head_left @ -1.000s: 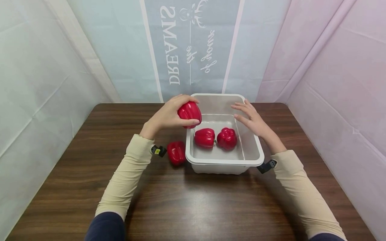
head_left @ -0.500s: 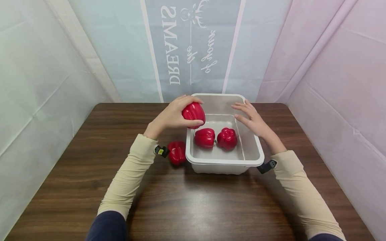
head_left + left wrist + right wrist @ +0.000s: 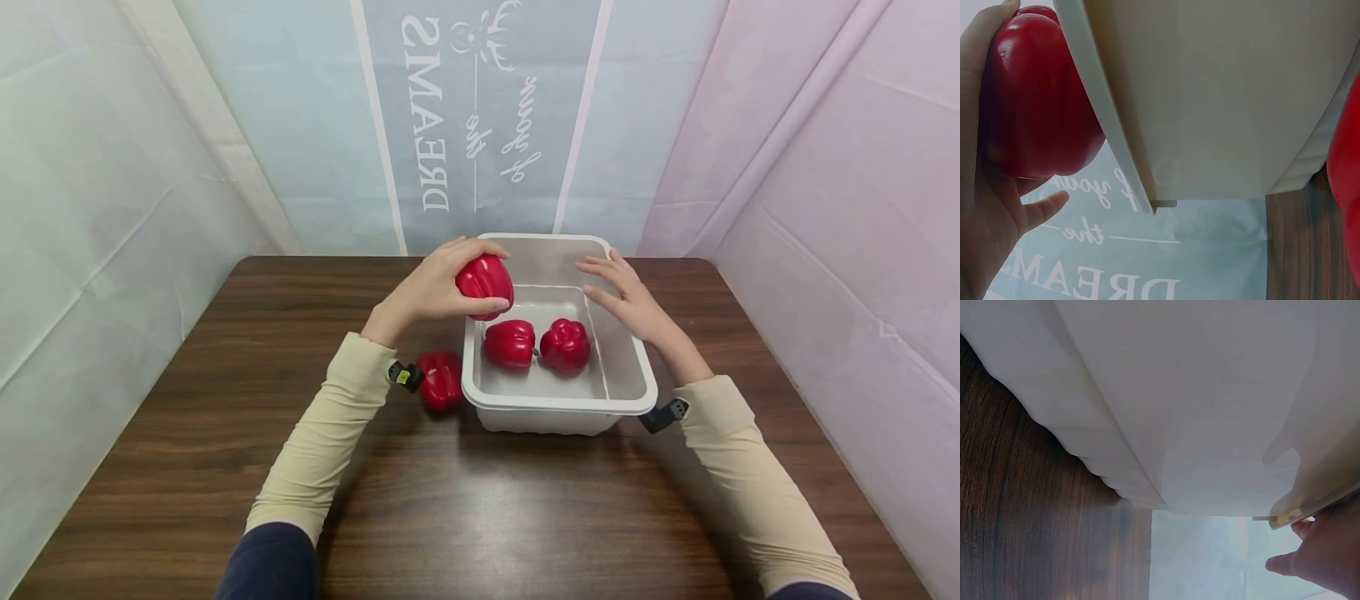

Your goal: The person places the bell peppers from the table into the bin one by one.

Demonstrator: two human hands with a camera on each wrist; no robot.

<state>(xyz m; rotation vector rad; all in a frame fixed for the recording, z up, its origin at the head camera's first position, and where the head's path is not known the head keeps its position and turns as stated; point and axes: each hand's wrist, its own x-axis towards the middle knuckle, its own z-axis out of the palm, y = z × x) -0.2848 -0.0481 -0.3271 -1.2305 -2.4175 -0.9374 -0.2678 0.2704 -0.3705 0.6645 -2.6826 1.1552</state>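
Note:
My left hand (image 3: 438, 287) grips a red bell pepper (image 3: 485, 287) above the left rim of a white plastic bin (image 3: 558, 405). In the left wrist view the held pepper (image 3: 1041, 94) is beside the bin's rim, with the palm and fingers round it. Two more red bell peppers lie inside the bin: one on its side (image 3: 510, 344), another (image 3: 566, 346) to its right. My right hand (image 3: 626, 298) is over the bin's right rim, fingers spread and holding nothing. In the right wrist view, the bin's outer wall hides part of that hand (image 3: 1329, 550).
Another red bell pepper (image 3: 441, 380) lies on the dark wooden table (image 3: 480, 517), just left of the bin. Pale cloth walls stand left and right, and a printed cloth (image 3: 480, 125) hangs behind the table.
The left hand has moved a little to the right with its pepper, bringing it farther over the bin's left rim. The right hand and the bin have stayed in place.

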